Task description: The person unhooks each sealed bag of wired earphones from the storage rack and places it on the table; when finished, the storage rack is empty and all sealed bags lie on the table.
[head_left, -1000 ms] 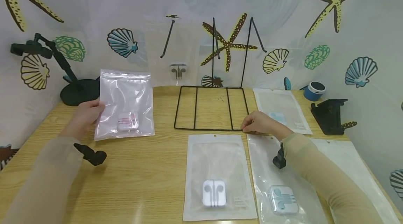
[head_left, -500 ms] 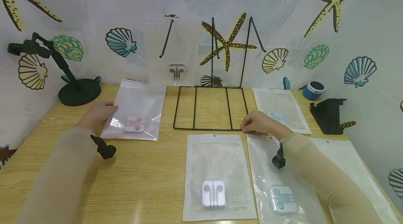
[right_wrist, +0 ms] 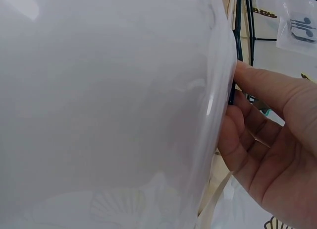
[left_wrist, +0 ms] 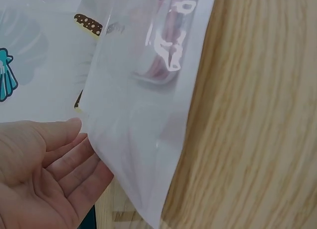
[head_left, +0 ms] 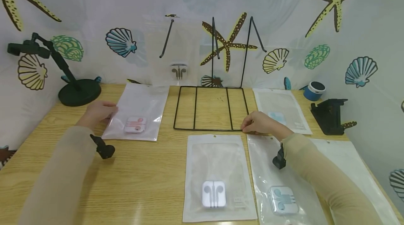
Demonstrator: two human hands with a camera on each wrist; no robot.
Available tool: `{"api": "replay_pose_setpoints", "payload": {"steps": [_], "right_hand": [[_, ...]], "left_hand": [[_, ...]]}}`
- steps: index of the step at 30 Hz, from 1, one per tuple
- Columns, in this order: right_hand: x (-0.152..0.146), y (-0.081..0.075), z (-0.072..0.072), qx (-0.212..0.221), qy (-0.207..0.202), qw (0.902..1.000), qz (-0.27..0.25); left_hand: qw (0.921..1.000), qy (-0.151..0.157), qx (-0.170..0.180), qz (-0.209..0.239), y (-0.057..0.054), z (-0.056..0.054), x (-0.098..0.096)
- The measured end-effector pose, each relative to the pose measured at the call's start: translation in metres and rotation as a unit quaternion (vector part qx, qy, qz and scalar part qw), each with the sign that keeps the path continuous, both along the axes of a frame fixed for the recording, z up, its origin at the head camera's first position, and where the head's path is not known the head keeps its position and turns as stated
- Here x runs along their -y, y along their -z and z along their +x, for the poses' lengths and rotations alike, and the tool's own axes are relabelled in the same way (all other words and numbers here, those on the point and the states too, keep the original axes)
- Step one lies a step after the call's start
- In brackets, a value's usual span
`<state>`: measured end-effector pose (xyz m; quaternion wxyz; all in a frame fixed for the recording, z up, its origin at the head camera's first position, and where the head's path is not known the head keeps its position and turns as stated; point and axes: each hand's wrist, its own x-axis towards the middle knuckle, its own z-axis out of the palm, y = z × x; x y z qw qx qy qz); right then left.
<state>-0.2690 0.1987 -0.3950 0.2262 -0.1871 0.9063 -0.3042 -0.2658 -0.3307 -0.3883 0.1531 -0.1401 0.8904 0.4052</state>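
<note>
On the left of the table a clear zip bag [head_left: 142, 104] with pink earphones in a case [head_left: 135, 125] lies flat. My left hand [head_left: 98, 112] is at its left edge; in the left wrist view the fingers [left_wrist: 86, 172] are loosely bent and touch the bag's edge, with the thumb apart from it. My right hand [head_left: 260, 124] pinches the front right corner of a black wire display rack [head_left: 209, 129]. In the right wrist view a bag [right_wrist: 114, 110] fills much of the picture beside that hand. From the rack's left hook hangs a bag [head_left: 157, 67] with earphones [head_left: 179, 72].
In front of the rack lies a bag with white earphones [head_left: 214, 194]. Right of it are a bag with light-blue earphones [head_left: 284, 200] and more bags. A dark stand [head_left: 79, 91] is at the back left; a blue jar [head_left: 314, 91] and black holder [head_left: 329, 118] are at the right.
The pink earphone bag moved right and came down flat onto the table, and my left hand moved right with it. My right hand stayed on the rack's corner.
</note>
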Motion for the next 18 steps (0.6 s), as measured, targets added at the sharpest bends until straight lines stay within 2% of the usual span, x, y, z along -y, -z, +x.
{"api": "replay_pose_setpoints", "payload": {"steps": [7, 12, 15, 17, 18], "right_hand": [[0.000, 0.000, 0.000, 0.002, 0.001, 1.0000, -0.002], [-0.001, 0.000, 0.000, 0.003, 0.002, 1.0000, -0.002], [-0.001, 0.001, 0.000, 0.005, 0.003, 1.0000, -0.004], [0.000, 0.001, 0.000, 0.006, 0.003, 1.0000, -0.005], [0.000, 0.001, 0.000, 0.006, 0.003, 1.0000, -0.005]], "left_hand": [[0.9994, -0.006, -0.014, 0.031, -0.005, 0.003, 0.007], [0.9982, -0.024, -0.048, 0.028, -0.011, -0.001, 0.012], [0.9967, -0.024, -0.077, 0.014, -0.010, -0.013, 0.017], [0.9955, -0.020, -0.092, 0.009, -0.005, -0.026, 0.024], [0.9951, -0.010, -0.098, 0.006, 0.000, -0.036, 0.030]]}}
